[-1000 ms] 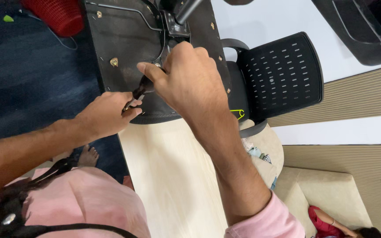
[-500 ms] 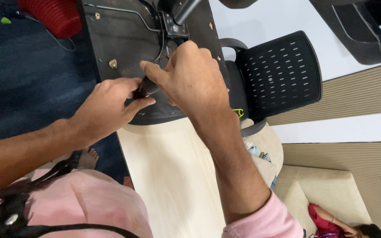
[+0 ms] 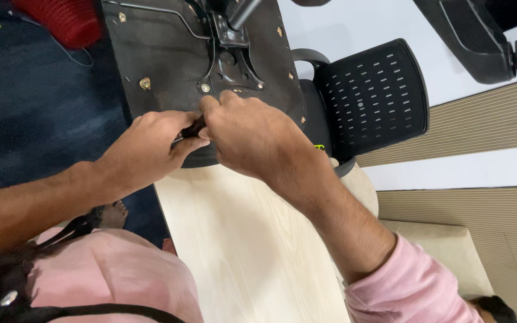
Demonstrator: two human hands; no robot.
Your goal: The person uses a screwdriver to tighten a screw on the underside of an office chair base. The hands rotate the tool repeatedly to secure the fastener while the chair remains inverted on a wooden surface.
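Note:
An upturned office chair seat (image 3: 169,66) lies on the end of a pale wooden table (image 3: 240,251), its dark underside facing up with a metal mounting plate (image 3: 225,57) and several screws. My left hand (image 3: 145,146) and my right hand (image 3: 252,134) meet at the seat's near edge. Both close around a small dark-handled tool (image 3: 191,128), of which only a short part shows between the fingers. The tool's tip is hidden under my right hand.
The chair's black perforated backrest (image 3: 372,96) hangs off the table to the right. A red mesh basket (image 3: 61,21) sits on the dark blue carpet at top left. A beige cushion (image 3: 450,251) lies at lower right. Another black chair part (image 3: 474,42) is at top right.
My left hand has closed in toward my right hand, and both now grip the tool together. Both hands have shifted slightly toward the seat's near edge.

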